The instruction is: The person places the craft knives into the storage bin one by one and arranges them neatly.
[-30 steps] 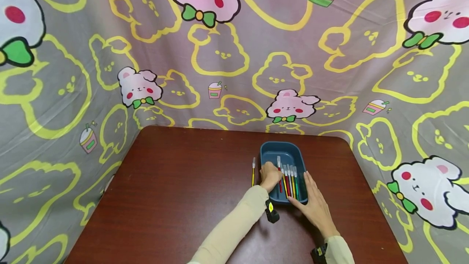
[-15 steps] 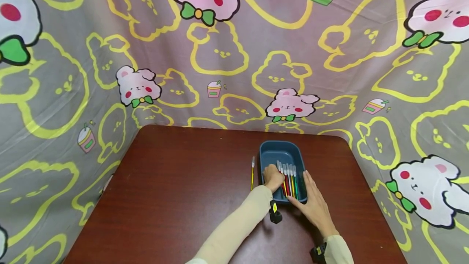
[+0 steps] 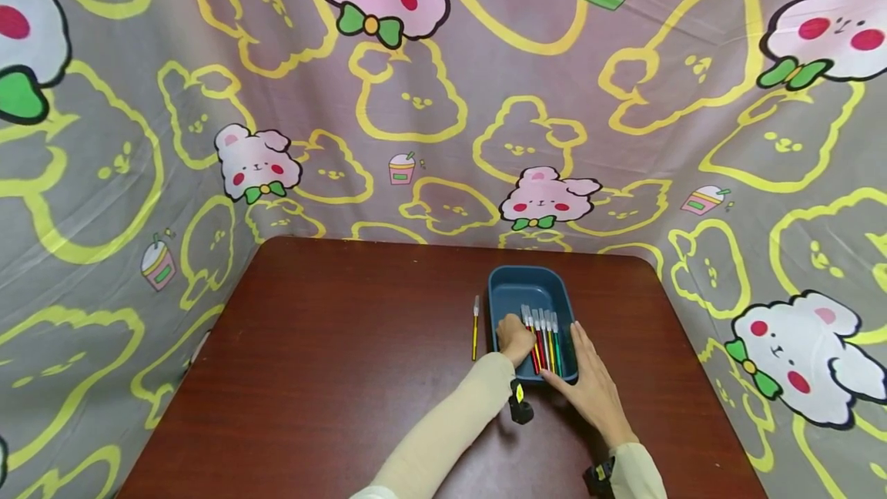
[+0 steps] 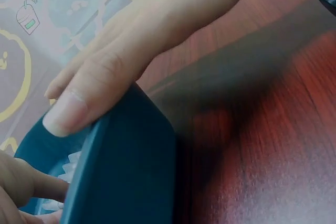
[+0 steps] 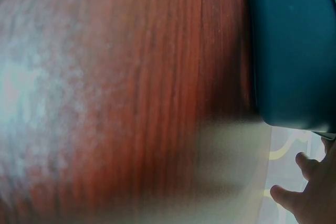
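Note:
A dark blue tray point(image 3: 530, 277) stands on the table, with several slim clear-capped pens point(image 3: 547, 341) lying side by side in its near right part. My left hand point(image 3: 515, 339) reaches over the left rim with curled fingers. It pinches a pen at the row's left end; in the left wrist view a clear cap point(image 4: 50, 205) shows between its finger and thumb. My right hand point(image 3: 594, 382) lies along the tray's right side, fingers straight, thumb at the near rim. The left wrist view shows that thumb point(image 4: 71, 109) over the rim. The pen's shaft is mostly hidden.
A single yellow pen point(image 3: 475, 328) with a clear cap lies on the table just left of the tray. The brown wooden table point(image 3: 346, 345) extends around it. Patterned curtains point(image 3: 416, 110) enclose the back and both sides.
My left hand has shifted slightly right and down inside the tray. A red pen that lay apart at the left now sits close against the row. My right hand stays at the tray's side.

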{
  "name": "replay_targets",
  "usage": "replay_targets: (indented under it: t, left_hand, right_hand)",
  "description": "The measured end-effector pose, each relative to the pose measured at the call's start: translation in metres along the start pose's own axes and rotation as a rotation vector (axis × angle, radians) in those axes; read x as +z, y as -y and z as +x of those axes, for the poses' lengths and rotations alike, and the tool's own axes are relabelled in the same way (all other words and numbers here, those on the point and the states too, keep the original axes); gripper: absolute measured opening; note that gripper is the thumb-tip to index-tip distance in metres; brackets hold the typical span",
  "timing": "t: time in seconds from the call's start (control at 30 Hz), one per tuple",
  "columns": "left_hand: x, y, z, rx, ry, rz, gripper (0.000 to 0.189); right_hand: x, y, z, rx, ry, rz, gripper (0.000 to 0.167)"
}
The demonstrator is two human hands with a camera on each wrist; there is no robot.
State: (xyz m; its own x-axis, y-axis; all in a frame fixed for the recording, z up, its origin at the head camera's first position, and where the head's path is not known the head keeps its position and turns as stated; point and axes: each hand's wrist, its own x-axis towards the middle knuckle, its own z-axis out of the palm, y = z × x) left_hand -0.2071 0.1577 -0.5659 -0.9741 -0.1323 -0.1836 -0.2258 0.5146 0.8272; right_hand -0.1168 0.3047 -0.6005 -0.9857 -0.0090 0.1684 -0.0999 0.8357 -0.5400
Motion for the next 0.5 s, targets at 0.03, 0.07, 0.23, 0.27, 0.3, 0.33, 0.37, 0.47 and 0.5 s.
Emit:
replay_targets:
  t: [0.03, 0.07, 0.23, 0.27, 0.3, 0.33, 0.37, 0.47, 0.5]
  left_hand:
    - [-0.0002, 0.0003, 0.0003, 0.004, -0.004, -0.005, 0.036]
    - [-0.0008, 0.0004, 0.0005, 0.009, -0.009, -0.006, 0.035]
    - [-0.0031, 0.0009, 0.0011, 0.035, -0.014, 0.009, 0.030]
    - [-0.0035, 0.0011, 0.0012, 0.040, -0.011, 0.013, 0.029]
    - [-0.0037, 0.0012, 0.0011, 0.044, -0.007, 0.015, 0.030]
    - [-0.0044, 0.0013, 0.0009, 0.053, -0.009, 0.018, 0.029]
    - [-0.0048, 0.0015, 0.0008, 0.058, -0.006, 0.017, 0.030]
    - [-0.0064, 0.0022, -0.0006, 0.069, 0.005, 0.004, 0.032]
    - [-0.0071, 0.0023, -0.0013, 0.074, 0.009, 0.000, 0.034]
  right_hand:
    - [-0.0001, 0.0002, 0.0004, -0.002, -0.002, 0.000, 0.112]
    - [-0.0001, 0.0004, 0.0004, -0.003, -0.004, -0.001, 0.112]
    - [0.0000, 0.0003, 0.0008, -0.008, -0.008, -0.003, 0.112]
    - [0.0001, 0.0002, 0.0007, -0.010, -0.009, -0.003, 0.112]
    - [0.0001, 0.0001, 0.0007, -0.011, -0.010, -0.001, 0.112]
    - [0.0002, -0.0001, 0.0007, -0.011, -0.011, 0.000, 0.112]
    - [0.0004, -0.0003, 0.0007, -0.012, -0.012, 0.002, 0.112]
    - [0.0005, -0.0002, -0.0001, -0.008, -0.008, 0.004, 0.112]
    - [0.0005, -0.0003, -0.0003, -0.006, -0.007, 0.006, 0.112]
